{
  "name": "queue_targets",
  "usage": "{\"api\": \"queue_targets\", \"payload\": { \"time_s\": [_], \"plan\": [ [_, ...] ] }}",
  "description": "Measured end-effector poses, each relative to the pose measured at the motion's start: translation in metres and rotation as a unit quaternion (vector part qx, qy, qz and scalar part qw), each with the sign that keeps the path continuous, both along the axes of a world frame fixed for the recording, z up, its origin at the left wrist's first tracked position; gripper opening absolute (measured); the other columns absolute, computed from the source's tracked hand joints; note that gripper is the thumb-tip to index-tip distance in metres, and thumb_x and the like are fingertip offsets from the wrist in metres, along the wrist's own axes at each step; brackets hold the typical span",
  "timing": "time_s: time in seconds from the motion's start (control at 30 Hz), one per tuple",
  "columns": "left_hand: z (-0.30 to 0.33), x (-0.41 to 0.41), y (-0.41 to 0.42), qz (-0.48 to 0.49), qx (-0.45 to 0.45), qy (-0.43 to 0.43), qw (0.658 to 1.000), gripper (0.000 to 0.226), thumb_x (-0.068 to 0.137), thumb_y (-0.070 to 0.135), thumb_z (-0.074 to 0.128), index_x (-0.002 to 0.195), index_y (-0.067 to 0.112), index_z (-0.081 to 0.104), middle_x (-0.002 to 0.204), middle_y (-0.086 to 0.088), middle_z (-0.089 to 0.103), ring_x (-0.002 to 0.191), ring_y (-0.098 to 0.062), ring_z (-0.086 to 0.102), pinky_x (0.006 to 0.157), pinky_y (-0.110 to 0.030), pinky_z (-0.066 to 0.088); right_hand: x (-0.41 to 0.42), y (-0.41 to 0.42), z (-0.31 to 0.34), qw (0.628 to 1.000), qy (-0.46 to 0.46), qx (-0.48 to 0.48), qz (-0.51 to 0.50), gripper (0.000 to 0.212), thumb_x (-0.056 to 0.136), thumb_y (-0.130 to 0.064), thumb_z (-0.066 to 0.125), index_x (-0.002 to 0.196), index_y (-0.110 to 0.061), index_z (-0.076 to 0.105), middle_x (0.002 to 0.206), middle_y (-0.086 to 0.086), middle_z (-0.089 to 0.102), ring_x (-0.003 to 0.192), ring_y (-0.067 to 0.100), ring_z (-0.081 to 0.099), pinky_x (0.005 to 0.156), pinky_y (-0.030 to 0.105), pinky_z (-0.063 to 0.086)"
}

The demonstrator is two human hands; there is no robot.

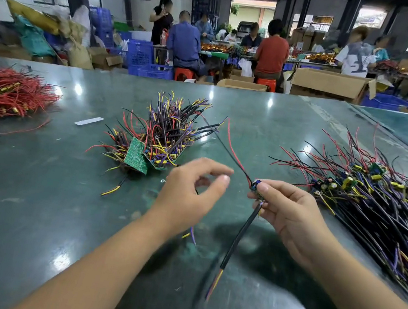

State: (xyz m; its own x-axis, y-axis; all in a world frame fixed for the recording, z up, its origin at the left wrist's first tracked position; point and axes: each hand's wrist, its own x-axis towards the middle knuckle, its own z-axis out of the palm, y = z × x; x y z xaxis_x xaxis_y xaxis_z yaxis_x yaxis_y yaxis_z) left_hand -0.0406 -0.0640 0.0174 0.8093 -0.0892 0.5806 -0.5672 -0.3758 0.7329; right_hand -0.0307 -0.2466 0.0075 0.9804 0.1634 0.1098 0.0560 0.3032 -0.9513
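Observation:
My right hand (286,214) pinches a small circuit board (256,186) between thumb and fingers above the green table (30,208). From the board a red and a black wire (233,148) run up and to the left, and a black sleeved cable (239,235) hangs down, ending in yellow and purple leads. My left hand (189,192) hovers just left of the board with fingers loosely curled and holds nothing. Its thumb tip is a short gap from the board.
A heap of wired boards (163,137) with green circuit boards lies ahead at centre. A larger pile of wired boards (380,207) spreads at the right. Red wires (2,95) are heaped at far left. A white strip (88,121) lies on the table. People work at benches behind.

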Motion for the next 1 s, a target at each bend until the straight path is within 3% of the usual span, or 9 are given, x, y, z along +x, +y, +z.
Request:
{"api": "queue_targets", "payload": {
  "time_s": [0.1, 0.23, 0.33, 0.47, 0.6, 0.7, 0.83, 1.0],
  "plan": [
    [-0.0099, 0.0047, -0.0087, -0.040, 0.009, 0.063, 0.997, 0.011, 0.080, 0.025, 0.064, 0.088, 0.031, 0.069, 0.090, 0.010, 0.071, 0.088, -0.003, 0.066, 0.084, -0.027, 0.051, -0.0028, 0.0025, -0.0014, 0.998, -0.018, -0.042, 0.034, 0.022, 0.062, -0.030, 0.072, 0.079, -0.017, 0.077, 0.078, 0.010, 0.072, 0.065, 0.014, 0.057, 0.065, 0.021, 0.051],
    [-0.0134, 0.0079, -0.0055, -0.085, -0.059, 0.090, 0.990, 0.013, 0.081, 0.014, 0.071, 0.076, 0.027, 0.070, 0.071, 0.011, 0.070, 0.068, -0.003, 0.063, 0.069, -0.018, 0.048, -0.0036, 0.0035, -0.0033, 0.995, -0.030, -0.085, 0.049, 0.026, 0.065, -0.030, 0.072, 0.083, -0.012, 0.076, 0.082, 0.011, 0.073, 0.073, 0.017, 0.061, 0.069, 0.026, 0.051],
    [-0.0131, 0.0087, -0.0061, -0.053, -0.073, 0.083, 0.992, 0.017, 0.076, 0.017, 0.076, 0.066, 0.029, 0.071, 0.068, 0.009, 0.070, 0.064, -0.005, 0.061, 0.065, -0.024, 0.048, -0.0033, 0.0035, -0.0033, 0.995, -0.029, -0.086, 0.049, 0.025, 0.067, -0.029, 0.071, 0.084, -0.011, 0.075, 0.081, 0.012, 0.073, 0.071, 0.016, 0.060, 0.067, 0.023, 0.052],
    [-0.0126, 0.0103, -0.0062, -0.002, -0.053, 0.055, 0.997, 0.020, 0.074, 0.016, 0.079, 0.064, 0.031, 0.070, 0.062, 0.014, 0.068, 0.059, 0.001, 0.058, 0.059, -0.016, 0.045, -0.0026, 0.0036, -0.0024, 0.995, -0.027, -0.082, 0.045, 0.024, 0.067, -0.030, 0.071, 0.083, -0.012, 0.076, 0.081, 0.012, 0.073, 0.070, 0.015, 0.060, 0.065, 0.020, 0.052],
    [-0.0134, 0.0105, -0.0075, -0.010, -0.051, 0.076, 0.996, 0.014, 0.077, 0.018, 0.077, 0.068, 0.024, 0.069, 0.062, 0.011, 0.065, 0.059, -0.004, 0.055, 0.057, -0.025, 0.045, -0.0022, 0.0038, -0.0020, 0.996, -0.017, -0.075, 0.037, 0.021, 0.067, -0.030, 0.070, 0.080, -0.016, 0.077, 0.079, 0.011, 0.073, 0.066, 0.013, 0.059, 0.063, 0.018, 0.052],
    [-0.0125, 0.0067, -0.0051, -0.042, 0.007, 0.075, 0.996, 0.019, 0.078, 0.035, 0.067, 0.067, 0.020, 0.061, 0.061, 0.008, 0.056, 0.057, -0.008, 0.049, 0.056, -0.031, 0.040, -0.0041, 0.0039, -0.0028, 0.994, -0.024, -0.099, 0.045, 0.022, 0.068, -0.028, 0.069, 0.080, -0.011, 0.076, 0.078, 0.010, 0.073, 0.065, 0.011, 0.060, 0.060, 0.017, 0.050],
    [-0.0104, 0.0040, -0.0027, -0.017, 0.143, 0.019, 0.989, 0.044, 0.084, 0.052, 0.048, 0.059, 0.016, 0.047, 0.056, -0.003, 0.043, 0.060, -0.013, 0.042, 0.062, -0.039, 0.038, -0.0070, 0.0048, -0.0022, 0.989, -0.043, -0.124, 0.063, 0.026, 0.071, -0.024, 0.068, 0.087, -0.005, 0.072, 0.078, 0.011, 0.072, 0.067, 0.013, 0.060, 0.060, 0.019, 0.050],
    [-0.0062, 0.0056, -0.0039, 0.030, 0.177, -0.134, 0.974, 0.043, 0.096, 0.025, 0.048, 0.055, 0.028, 0.036, 0.053, 0.009, 0.032, 0.059, -0.017, 0.040, 0.060, -0.027, 0.029, -0.0064, 0.0060, -0.0005, 0.992, -0.040, -0.099, 0.061, 0.027, 0.068, -0.030, 0.069, 0.084, -0.008, 0.073, 0.078, 0.012, 0.072, 0.065, 0.014, 0.059, 0.061, 0.021, 0.051]
  ]
}}
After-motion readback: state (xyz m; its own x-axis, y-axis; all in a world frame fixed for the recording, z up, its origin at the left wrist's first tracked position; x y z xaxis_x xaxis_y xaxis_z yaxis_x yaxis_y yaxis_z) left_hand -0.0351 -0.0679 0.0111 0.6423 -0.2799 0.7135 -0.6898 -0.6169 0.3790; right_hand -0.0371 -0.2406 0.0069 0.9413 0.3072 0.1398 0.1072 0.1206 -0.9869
